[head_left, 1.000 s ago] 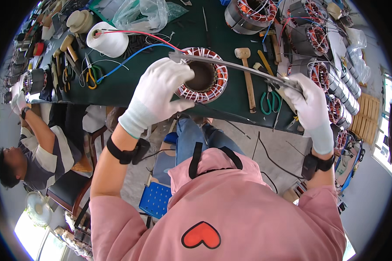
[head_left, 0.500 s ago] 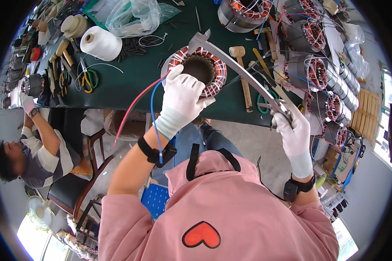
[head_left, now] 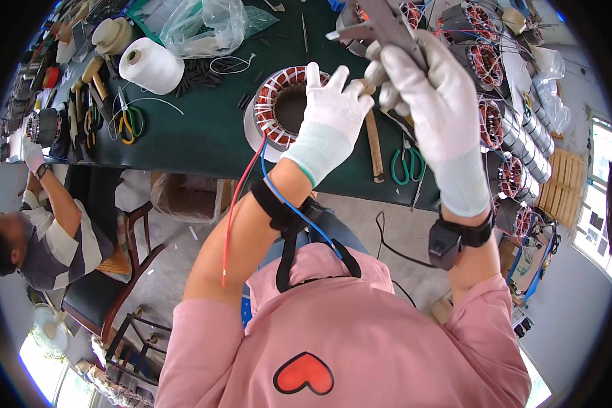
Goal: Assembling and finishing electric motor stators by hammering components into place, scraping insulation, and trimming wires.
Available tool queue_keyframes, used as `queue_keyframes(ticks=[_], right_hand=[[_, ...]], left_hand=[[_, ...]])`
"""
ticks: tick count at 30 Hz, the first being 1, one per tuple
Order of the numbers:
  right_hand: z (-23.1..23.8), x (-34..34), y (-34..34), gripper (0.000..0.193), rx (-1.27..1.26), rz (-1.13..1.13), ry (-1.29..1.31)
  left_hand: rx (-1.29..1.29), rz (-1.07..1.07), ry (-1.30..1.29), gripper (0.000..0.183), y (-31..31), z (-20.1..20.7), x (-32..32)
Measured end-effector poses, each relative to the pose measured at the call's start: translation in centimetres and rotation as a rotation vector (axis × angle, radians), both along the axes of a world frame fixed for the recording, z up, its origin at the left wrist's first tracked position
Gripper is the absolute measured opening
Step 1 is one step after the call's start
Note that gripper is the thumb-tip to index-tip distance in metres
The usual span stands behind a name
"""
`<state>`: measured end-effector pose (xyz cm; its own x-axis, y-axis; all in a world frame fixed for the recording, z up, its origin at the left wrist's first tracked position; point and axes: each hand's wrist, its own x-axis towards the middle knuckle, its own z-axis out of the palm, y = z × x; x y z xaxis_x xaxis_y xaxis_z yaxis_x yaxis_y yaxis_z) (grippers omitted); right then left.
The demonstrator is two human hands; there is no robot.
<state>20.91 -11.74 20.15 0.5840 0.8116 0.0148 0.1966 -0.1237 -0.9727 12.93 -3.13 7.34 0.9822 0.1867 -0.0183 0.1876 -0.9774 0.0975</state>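
I have the right hand (head_left: 434,98) raised at the right, forearm reaching forward, its fingers curled around the caliper (head_left: 396,30), whose beam runs toward the far side. My left hand (head_left: 333,109) hangs over the right side of the stator (head_left: 268,102), fingers fanned wide; I cannot tell if they touch it. The stator sits near the front edge of the table (head_left: 197,136), its red lead (head_left: 231,228) and blue lead (head_left: 282,197) trailing past that edge. A mallet (head_left: 373,146) crowds the right; bare green surface opens leftward to the scissors (head_left: 130,126).
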Motion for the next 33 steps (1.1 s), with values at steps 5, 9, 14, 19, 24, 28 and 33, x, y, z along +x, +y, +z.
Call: queue_keyframes(ticks=[5, 9, 14, 19, 24, 28, 33], right_hand=[[-3.3, 5.7, -0.8, 0.021, -0.206, 0.149, -0.317], [-9.2, 6.9, -2.3, 0.020, -0.348, 0.160, -0.367], [-10.7, 7.1, -4.4, 0.022, -0.240, 0.274, -0.571], [-10.1, 8.3, -3.9, 0.021, -0.176, 0.346, -0.546], [-8.5, 7.9, -1.5, 0.014, -0.264, 0.438, -0.843], [-7.5, 7.9, 0.0, 0.020, -0.340, 0.442, -0.894], [-9.1, 9.0, -0.1, 0.019, -0.479, 0.451, -0.900]], left_hand=[[0.102, -0.234, -0.188, 0.012, -0.8, -1.8, -0.9], [-0.017, -0.244, -0.293, 0.011, -0.9, -1.4, -1.6], [-0.166, 0.039, -0.859, 0.029, 3.9, 3.0, -7.2], [-0.827, 0.629, -0.645, 0.029, 6.4, 0.2, -12.2], [-0.725, 0.759, -0.611, 0.016, 6.3, -0.6, -13.8], [-0.835, 0.923, -0.641, 0.012, 5.4, -1.9, -13.3], [-0.848, 0.931, -0.614, 0.014, 4.1, -2.0, -12.6]])
